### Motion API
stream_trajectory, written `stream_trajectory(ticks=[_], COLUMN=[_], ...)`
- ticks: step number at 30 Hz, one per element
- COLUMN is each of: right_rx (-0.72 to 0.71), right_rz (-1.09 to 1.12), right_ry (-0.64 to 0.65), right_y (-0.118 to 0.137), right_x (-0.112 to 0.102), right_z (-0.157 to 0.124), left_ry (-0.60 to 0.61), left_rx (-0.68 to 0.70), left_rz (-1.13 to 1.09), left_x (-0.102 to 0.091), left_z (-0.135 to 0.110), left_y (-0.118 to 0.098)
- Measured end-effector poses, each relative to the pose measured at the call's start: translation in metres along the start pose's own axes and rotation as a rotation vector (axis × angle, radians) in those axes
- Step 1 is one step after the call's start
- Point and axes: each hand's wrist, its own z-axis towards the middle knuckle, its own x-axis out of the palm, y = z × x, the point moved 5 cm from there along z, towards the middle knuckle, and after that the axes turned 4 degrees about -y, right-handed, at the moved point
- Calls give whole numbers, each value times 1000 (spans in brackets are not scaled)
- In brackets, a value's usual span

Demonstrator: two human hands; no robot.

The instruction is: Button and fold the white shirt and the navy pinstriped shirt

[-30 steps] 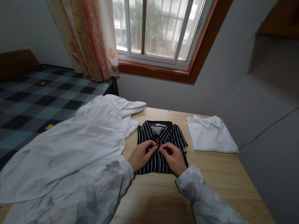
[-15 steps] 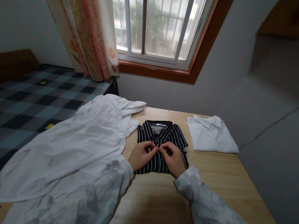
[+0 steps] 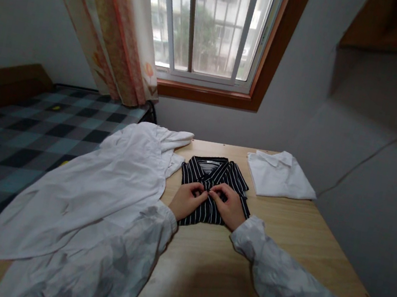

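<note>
A black shirt with white stripes (image 3: 210, 216) lies folded on the wooden table, its collar toward the window. Both hands pinch its front placket just below the collar, fingertips nearly meeting. My left hand (image 3: 188, 200) is closed on the left side of the placket. From the other side, my right hand (image 3: 228, 206) grips the cloth between thumb and forefinger. Any button at the fingertips is too small to make out. Left of the striped shirt, a white shirt (image 3: 99, 193) is spread out, partly under my left sleeve.
A folded white shirt (image 3: 279, 176) rests at the table's back right. The wooden table (image 3: 199, 280) stands against the wall beneath a window (image 3: 218, 30). To the left is a bed with a checked sheet (image 3: 32, 141); a curtain (image 3: 115, 28) hangs above it.
Both hands stay at the striped shirt's placket with only slight finger movement. The whole view has shifted a little; the shirts keep their places.
</note>
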Motion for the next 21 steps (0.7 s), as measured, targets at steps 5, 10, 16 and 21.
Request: stream_trajectory(ticks=[5, 10, 16, 21], right_rx=[-27, -32, -64, -77], right_rz=[3, 24, 50, 23], right_ry=[-9, -4, -28, -17], right_y=[3, 4, 8, 7], right_x=[-1, 0, -1, -1], right_z=[1, 1, -1, -1], left_ry=[-5, 0, 9, -11], left_rx=[26, 64, 101, 104], left_rz=[-24, -77, -83, -95], left_x=[-1, -2, -4, -3], left_z=[0, 0, 0, 0], left_y=[-1, -5, -8, -6])
